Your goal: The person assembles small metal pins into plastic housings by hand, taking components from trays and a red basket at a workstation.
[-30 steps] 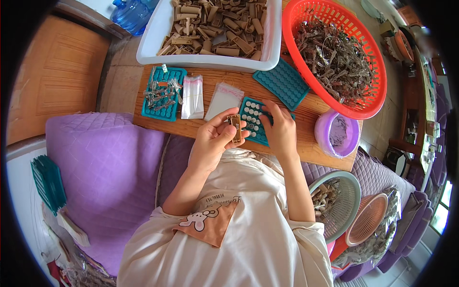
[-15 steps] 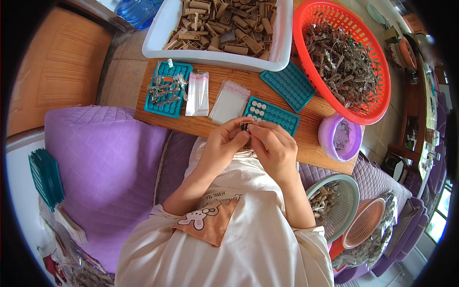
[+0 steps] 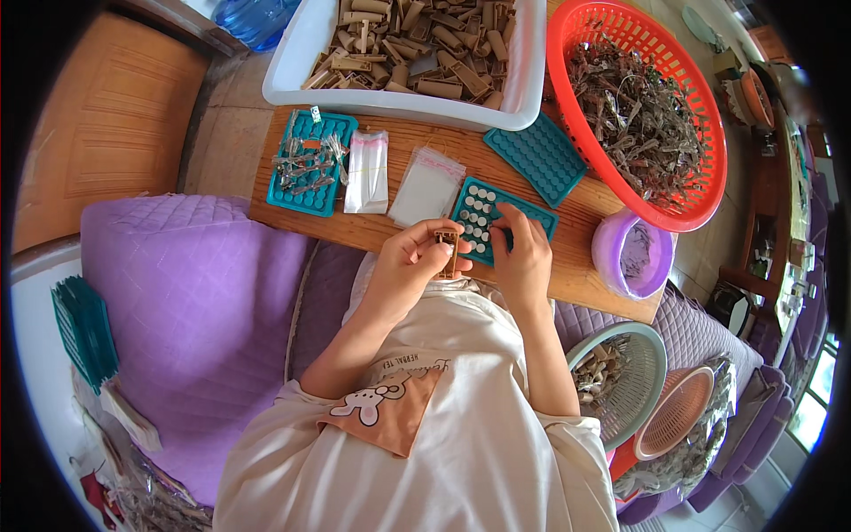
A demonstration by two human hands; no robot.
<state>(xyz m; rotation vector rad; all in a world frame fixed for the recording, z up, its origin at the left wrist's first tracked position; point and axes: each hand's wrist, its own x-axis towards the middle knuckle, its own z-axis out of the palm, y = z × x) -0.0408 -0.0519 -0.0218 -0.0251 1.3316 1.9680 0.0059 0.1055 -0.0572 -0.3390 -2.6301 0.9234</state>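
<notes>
One brown casing [image 3: 450, 261] sits in the left fingers [image 3: 418, 234].

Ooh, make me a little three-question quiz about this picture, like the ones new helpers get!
1. True or false: the left hand holds a small brown piece.
2. What sits in the teal tray by the right hand? A) gold coins B) white discs C) green leaves
3. Fill in: the red basket is to the ____ of the white bin.

Key: 1. True. 2. B. 3. Right.
</notes>
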